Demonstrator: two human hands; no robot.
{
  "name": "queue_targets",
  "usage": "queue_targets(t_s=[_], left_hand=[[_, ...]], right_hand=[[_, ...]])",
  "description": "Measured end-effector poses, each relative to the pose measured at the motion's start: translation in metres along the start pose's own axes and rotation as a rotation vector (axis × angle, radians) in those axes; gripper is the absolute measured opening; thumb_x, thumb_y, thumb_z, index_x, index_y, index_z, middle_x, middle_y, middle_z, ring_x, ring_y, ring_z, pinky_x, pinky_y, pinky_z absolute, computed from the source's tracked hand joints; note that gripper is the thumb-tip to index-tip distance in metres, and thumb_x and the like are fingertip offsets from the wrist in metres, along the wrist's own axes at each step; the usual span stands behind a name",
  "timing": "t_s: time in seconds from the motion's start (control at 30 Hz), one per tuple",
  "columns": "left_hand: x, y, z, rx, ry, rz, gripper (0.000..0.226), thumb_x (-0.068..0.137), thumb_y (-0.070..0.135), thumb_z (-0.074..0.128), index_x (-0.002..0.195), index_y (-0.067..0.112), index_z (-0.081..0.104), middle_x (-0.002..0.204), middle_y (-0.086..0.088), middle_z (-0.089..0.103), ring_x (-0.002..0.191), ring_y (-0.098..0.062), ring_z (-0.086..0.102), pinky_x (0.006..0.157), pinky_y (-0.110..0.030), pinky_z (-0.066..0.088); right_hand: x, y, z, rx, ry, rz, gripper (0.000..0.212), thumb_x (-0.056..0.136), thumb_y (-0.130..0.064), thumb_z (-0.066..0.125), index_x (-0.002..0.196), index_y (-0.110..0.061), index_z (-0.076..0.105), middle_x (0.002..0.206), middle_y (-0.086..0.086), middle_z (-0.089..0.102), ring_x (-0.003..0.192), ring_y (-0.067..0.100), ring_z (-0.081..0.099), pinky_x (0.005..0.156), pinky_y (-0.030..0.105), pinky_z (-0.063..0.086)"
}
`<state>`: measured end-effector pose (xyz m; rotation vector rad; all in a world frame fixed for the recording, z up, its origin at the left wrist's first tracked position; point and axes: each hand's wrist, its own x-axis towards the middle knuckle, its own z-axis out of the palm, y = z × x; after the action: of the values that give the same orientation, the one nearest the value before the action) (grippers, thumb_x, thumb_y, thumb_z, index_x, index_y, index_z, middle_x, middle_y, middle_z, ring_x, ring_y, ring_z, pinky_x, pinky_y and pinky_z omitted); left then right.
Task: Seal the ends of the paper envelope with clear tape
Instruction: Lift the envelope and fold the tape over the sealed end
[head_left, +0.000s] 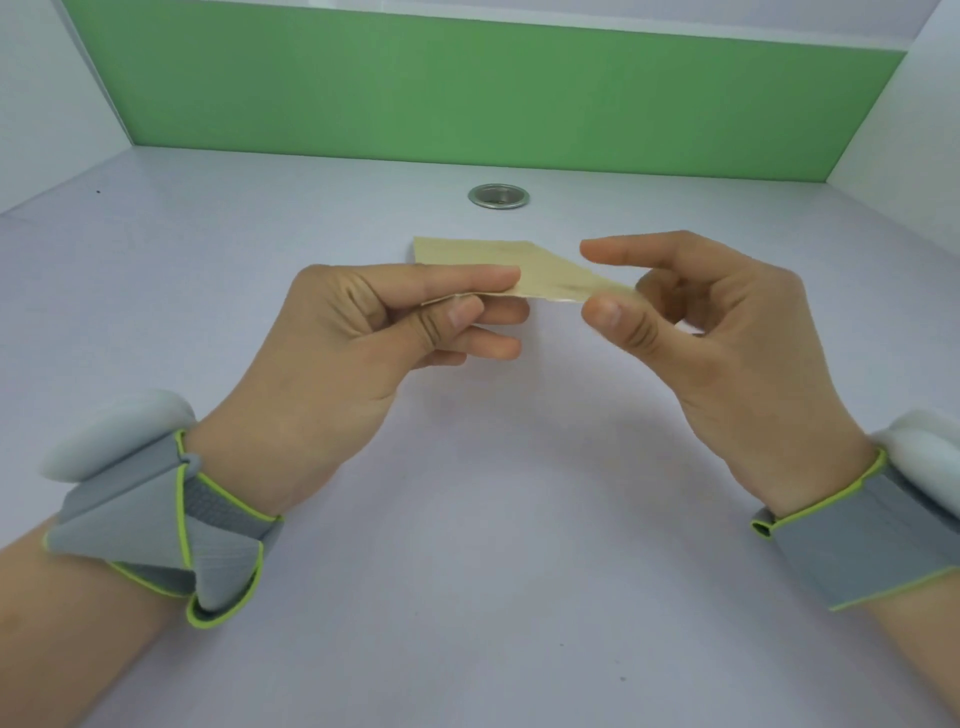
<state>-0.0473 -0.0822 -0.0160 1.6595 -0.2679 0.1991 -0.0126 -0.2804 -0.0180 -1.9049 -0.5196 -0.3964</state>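
Grey wrist bands with lime trim sat nearest the lens, left band (171, 525) and right band (852, 540), each with a white pod partly cut off at the frame edge. The left hand (363, 332) pinched the left end of the paper envelope (545, 270) between thumb and index finger, other fingers tucked below. The right hand (727, 332) had its thumb at the near right corner and its index finger lifted clear above the paper; whether thumb and the curled fingers behind actually pinched it, couldn't tell. The envelope was held up above the pale table (467, 519), between the hands, roughly flat, far edge toward the metal grommet (498, 196) and green back panel (467, 88). Progress was hard to judge: no tape roll or loose strip was in view, and clear tape on tan paper wouldn't show at this blur. Faint sheen along the near edge might have been tape, not certain. The left end was hidden under the fingers, and the right end was partly hidden behind the thumb.
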Motion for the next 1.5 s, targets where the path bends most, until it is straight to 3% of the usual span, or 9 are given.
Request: queue_targets(t_s=[0.13, 0.23, 0.37, 0.53, 0.87, 1.03, 1.17, 1.33, 1.5], left_hand=[[-0.001, -0.002, 0.002, 0.036, -0.049, -0.040, 0.025, 0.078, 0.018, 0.054, 0.098, 0.023, 0.070, 0.092, 0.003, 0.076, 0.081, -0.014, 0.073, 0.083, -0.029, 0.055], [-0.002, -0.003, 0.003, 0.040, -0.068, -0.056, 0.027, 0.078, 0.019, 0.054, 0.099, 0.021, 0.069, 0.094, 0.002, 0.076, 0.082, -0.015, 0.073, 0.086, -0.034, 0.054], [-0.002, -0.003, 0.002, 0.038, -0.073, -0.060, 0.029, 0.078, 0.019, 0.054, 0.102, 0.020, 0.068, 0.096, 0.001, 0.076, 0.083, -0.015, 0.073, 0.085, -0.034, 0.053], [-0.002, -0.002, 0.004, 0.029, -0.096, -0.064, 0.029, 0.078, 0.020, 0.054, 0.103, 0.021, 0.069, 0.095, 0.000, 0.076, 0.084, -0.017, 0.073, 0.085, -0.035, 0.053], [-0.003, -0.004, 0.001, 0.069, -0.106, -0.033, 0.025, 0.083, 0.020, 0.058, 0.102, 0.029, 0.071, 0.088, 0.002, 0.076, 0.080, -0.017, 0.072, 0.085, -0.039, 0.052], [-0.005, 0.001, 0.002, 0.128, -0.083, 0.009, 0.029, 0.080, 0.019, 0.065, 0.106, 0.031, 0.068, 0.073, 0.004, 0.075, 0.060, -0.010, 0.067, 0.064, -0.026, 0.056], [-0.009, 0.004, 0.001, 0.482, 0.128, 0.214, 0.035, 0.068, 0.035, 0.076, 0.102, 0.038, 0.067, 0.046, 0.005, 0.048, 0.042, -0.005, 0.038, 0.048, -0.009, 0.032], [-0.011, 0.011, 0.001, 0.871, 0.187, 0.443, 0.030, 0.073, 0.050, 0.069, 0.100, 0.039, 0.063, 0.084, 0.011, 0.048, 0.077, 0.002, 0.044, 0.070, -0.007, 0.032], [-0.007, 0.003, 0.005, 0.761, 0.086, 0.510, 0.007, 0.077, 0.012, 0.073, 0.082, 0.008, 0.072, 0.076, 0.027, 0.044, 0.082, 0.025, 0.042, 0.078, 0.004, 0.029]], right_hand=[[0.000, -0.003, -0.004, -0.257, 0.029, -0.114, 0.030, 0.076, -0.060, 0.055, 0.103, -0.049, 0.060, 0.088, -0.015, 0.048, 0.082, 0.002, 0.050, 0.066, 0.013, 0.041], [-0.003, -0.004, 0.001, -0.316, -0.057, -0.206, 0.027, 0.080, -0.052, 0.057, 0.106, -0.045, 0.062, 0.102, -0.019, 0.057, 0.103, 0.009, 0.053, 0.084, 0.020, 0.043], [-0.004, -0.002, 0.005, -0.339, -0.086, -0.277, 0.026, 0.082, -0.041, 0.061, 0.107, -0.034, 0.067, 0.102, -0.022, 0.063, 0.102, 0.004, 0.057, 0.091, 0.019, 0.043], [-0.003, 0.000, 0.006, -0.313, -0.064, -0.301, 0.023, 0.081, -0.030, 0.068, 0.103, -0.024, 0.071, 0.096, -0.023, 0.060, 0.099, -0.002, 0.058, 0.085, 0.005, 0.042], [-0.002, 0.001, 0.006, -0.428, 0.037, -0.419, 0.016, 0.081, -0.027, 0.069, 0.097, -0.024, 0.074, 0.085, -0.018, 0.063, 0.081, 0.008, 0.064, 0.074, 0.027, 0.049], [-0.001, 0.001, 0.005, -0.483, 0.095, -0.484, 0.012, 0.084, -0.026, 0.068, 0.093, -0.023, 0.075, 0.083, -0.006, 0.074, 0.079, 0.015, 0.066, 0.071, 0.029, 0.050], [-0.002, 0.001, 0.007, -0.504, 0.120, -0.508, 0.010, 0.084, -0.025, 0.067, 0.088, -0.022, 0.076, 0.080, -0.005, 0.074, 0.076, 0.017, 0.067, 0.067, 0.033, 0.051], [-0.004, -0.002, 0.013, -0.497, 0.105, -0.545, 0.009, 0.084, -0.024, 0.067, 0.085, -0.021, 0.076, 0.077, -0.005, 0.074, 0.076, 0.020, 0.067, 0.062, 0.038, 0.053], [-0.004, -0.004, 0.013, -0.478, 0.035, -0.541, 0.013, 0.086, -0.030, 0.065, 0.087, -0.023, 0.076, 0.080, -0.012, 0.074, 0.078, 0.016, 0.065, 0.065, 0.036, 0.052]])
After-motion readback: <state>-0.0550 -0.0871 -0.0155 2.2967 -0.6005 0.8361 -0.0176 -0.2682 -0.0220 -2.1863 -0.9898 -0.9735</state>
